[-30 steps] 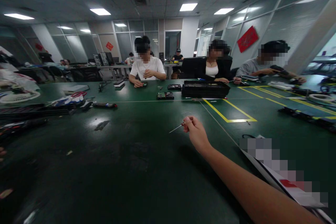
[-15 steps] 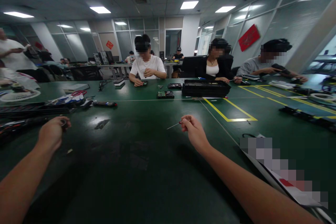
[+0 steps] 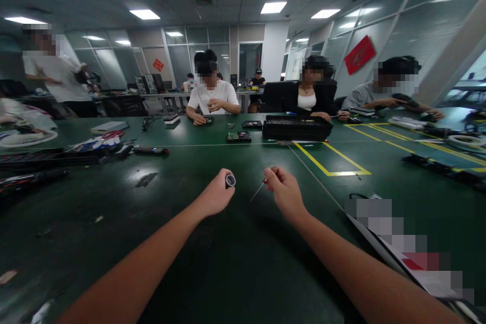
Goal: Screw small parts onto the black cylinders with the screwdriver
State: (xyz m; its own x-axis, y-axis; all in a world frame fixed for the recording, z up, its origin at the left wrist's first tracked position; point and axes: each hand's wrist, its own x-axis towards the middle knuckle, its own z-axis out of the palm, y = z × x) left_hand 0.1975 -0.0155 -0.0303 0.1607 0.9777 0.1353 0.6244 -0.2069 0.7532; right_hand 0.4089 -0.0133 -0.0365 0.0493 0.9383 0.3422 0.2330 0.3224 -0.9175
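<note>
Near the middle of the table, my left hand [image 3: 220,190] is closed around a small dark cylinder [image 3: 230,180]. Its round, silver-rimmed end faces me; the rest is hidden in my fingers. To its right, my right hand [image 3: 283,185] pinches a thin screwdriver [image 3: 258,191] by its reddish handle, most of which my fingers cover. The bare metal shaft slants down and left, its tip in the gap between my hands. Cylinder and screwdriver are apart. Both hands are held above the green tabletop [image 3: 212,273].
Beyond my hands lie a green circuit board [image 3: 238,136] and a long black tray [image 3: 297,127]. Tools [image 3: 34,179] and a pen-like driver [image 3: 151,150] lie left. Yellow tape [image 3: 349,173] marks the right. Several people sit opposite; one person [image 3: 56,71] stands far left.
My left hand has swung from the far left to the middle, bringing the dark cylinder near the screwdriver. The screwdriver's shaft now points more steeply down. The standing person has moved right.
</note>
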